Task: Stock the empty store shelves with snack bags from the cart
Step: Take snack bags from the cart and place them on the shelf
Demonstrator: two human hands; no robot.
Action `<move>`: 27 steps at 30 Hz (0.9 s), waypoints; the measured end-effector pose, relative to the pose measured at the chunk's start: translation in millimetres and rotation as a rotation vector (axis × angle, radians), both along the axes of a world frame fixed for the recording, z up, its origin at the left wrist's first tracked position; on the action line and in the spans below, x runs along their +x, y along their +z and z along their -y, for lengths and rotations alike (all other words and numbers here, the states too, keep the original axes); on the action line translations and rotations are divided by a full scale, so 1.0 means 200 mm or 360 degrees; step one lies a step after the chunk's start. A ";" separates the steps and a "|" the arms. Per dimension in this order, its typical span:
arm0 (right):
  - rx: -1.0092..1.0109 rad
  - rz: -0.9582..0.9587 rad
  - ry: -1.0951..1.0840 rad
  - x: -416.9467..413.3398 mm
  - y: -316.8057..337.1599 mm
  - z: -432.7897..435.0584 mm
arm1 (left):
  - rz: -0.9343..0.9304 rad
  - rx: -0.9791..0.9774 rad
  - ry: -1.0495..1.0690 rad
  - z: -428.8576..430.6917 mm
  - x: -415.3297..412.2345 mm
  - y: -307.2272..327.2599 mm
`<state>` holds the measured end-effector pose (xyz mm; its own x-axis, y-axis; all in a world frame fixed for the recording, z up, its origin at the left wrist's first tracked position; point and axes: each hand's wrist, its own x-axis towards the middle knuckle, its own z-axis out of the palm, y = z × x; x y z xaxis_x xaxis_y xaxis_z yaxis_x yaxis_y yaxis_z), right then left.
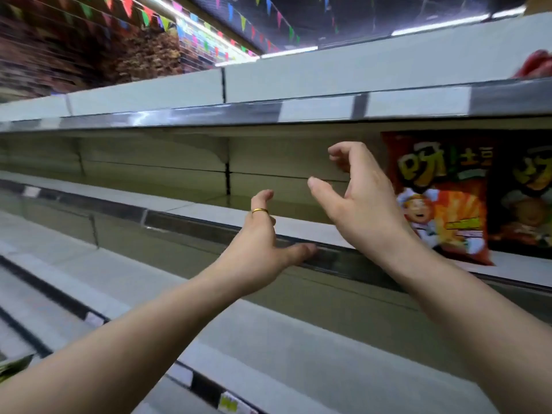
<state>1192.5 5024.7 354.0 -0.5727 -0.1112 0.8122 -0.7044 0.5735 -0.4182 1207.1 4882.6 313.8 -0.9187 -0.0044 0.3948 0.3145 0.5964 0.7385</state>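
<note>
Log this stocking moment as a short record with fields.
left hand: holds nothing, wears a gold ring, at the front edge of the shelf
right hand: holds nothing, fingers loosely curled, just left of the red snack bag
bags on shelf: red snack bag and dark snack bag, standing side by side

A red bag [442, 198] stands upright on the shelf [298, 228]. A dark bag [522, 198] stands just right of the red bag, same shelf

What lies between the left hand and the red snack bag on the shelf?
In the head view, the right hand lies between the left hand and the red snack bag, raised before bare shelf, holding nothing.
</note>
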 end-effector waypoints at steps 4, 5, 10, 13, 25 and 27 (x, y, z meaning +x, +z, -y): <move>0.0030 0.0121 0.0241 0.05 -0.04 0.38 | -0.0019 -0.0085 0.0211 0.34 0.17 -0.05; 0.0040 0.0147 0.0297 0.06 -0.05 0.49 | -0.0015 -0.0097 0.0266 0.43 0.22 -0.07; 0.0083 0.0284 0.0608 0.15 -0.18 0.99 | 0.0125 -0.0164 0.0525 0.89 0.46 -0.18; 0.0110 0.0390 0.0758 0.22 -0.28 1.26 | 0.0215 -0.0171 0.0702 1.14 0.61 -0.26; 0.0313 0.0691 0.1332 0.37 -0.62 1.95 | 0.0529 -0.0093 0.1382 1.60 1.01 -0.49; 0.0381 0.0759 0.1419 0.36 -0.68 2.00 | 0.0563 -0.0060 0.1476 1.62 1.04 -0.52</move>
